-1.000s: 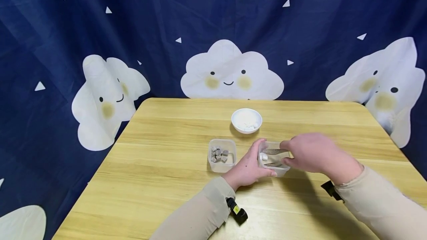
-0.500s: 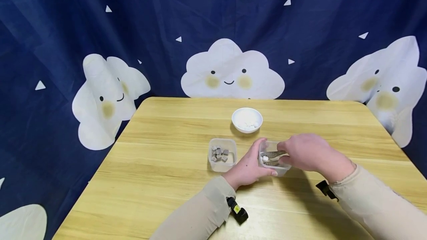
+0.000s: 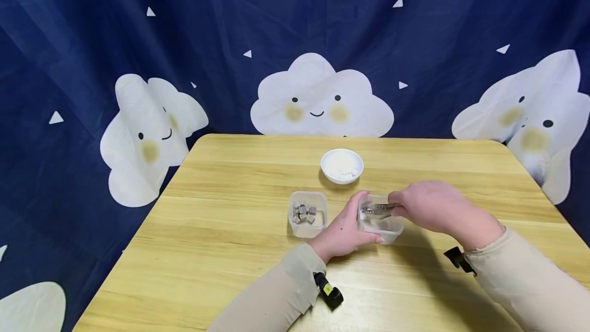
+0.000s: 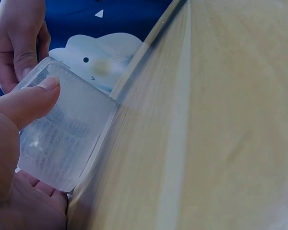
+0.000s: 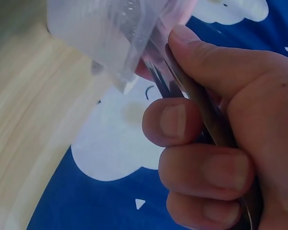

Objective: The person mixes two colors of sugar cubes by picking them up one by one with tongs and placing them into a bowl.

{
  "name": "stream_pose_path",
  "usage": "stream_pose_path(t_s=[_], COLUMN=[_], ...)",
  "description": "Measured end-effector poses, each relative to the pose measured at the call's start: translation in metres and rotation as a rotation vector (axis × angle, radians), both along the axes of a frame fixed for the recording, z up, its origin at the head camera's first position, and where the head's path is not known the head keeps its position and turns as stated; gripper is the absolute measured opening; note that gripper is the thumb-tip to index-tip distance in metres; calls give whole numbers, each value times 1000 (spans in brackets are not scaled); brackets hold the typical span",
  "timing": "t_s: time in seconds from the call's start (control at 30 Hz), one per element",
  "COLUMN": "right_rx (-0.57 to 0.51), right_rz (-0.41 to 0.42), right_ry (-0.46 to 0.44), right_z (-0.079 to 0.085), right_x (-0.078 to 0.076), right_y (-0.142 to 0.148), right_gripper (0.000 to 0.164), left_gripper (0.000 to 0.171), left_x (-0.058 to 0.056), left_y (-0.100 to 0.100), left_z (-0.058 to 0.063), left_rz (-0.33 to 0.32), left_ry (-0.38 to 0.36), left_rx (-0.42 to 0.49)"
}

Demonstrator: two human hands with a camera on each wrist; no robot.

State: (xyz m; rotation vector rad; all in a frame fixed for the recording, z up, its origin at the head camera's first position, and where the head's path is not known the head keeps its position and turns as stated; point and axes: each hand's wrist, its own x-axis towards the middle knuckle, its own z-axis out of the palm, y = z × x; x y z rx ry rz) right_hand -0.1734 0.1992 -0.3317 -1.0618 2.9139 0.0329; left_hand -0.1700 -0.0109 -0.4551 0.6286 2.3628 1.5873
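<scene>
My left hand (image 3: 342, 232) grips a translucent plastic container (image 3: 386, 237) from its left side, and in the left wrist view its thumb lies along the container's wall (image 4: 72, 134). In my right hand (image 3: 435, 211) is a pair of metal tongs (image 3: 381, 207), held from the right with the perforated ends inside the container. Seen from the right wrist, thumb and fingers wrap round the two arms of the tongs (image 5: 206, 108), which are close together. Whatever lies between the tong tips is hidden.
Left of my left hand stands a second translucent container (image 3: 307, 232) with several grey cubes (image 3: 302, 212) in it. Farther back is a white bowl (image 3: 341, 180) holding white pieces. The wooden table (image 3: 207, 250) ends at a dark blue cloud-patterned curtain (image 3: 221, 40).
The tongs, spread apart a second ago, have closed together inside the container. A white piece seen there earlier no longer shows. My left hand keeps its hold.
</scene>
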Motion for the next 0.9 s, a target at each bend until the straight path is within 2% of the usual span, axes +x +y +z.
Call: stream_pose_path(t_s=[0.33,0.6,0.73,0.9], right_rx=[-85,-108,-113,-139], right_rz=[25,-16,-40,-37], right_ry=[91,118,134,124], right_z=[9,26,28,17], right_x=[-3,-7,-17,-36], right_y=[12,15,12,8], right_gripper=[21,13,10,5], left_gripper=[109,108,107,107], left_x=[2,0,0,1], left_y=[1,1,0,1], left_z=[0,0,1,1], left_rz=[21,18,24,30], left_ry=[-33,7,-4,-14], left_rx=[-9,-20,-16,-10])
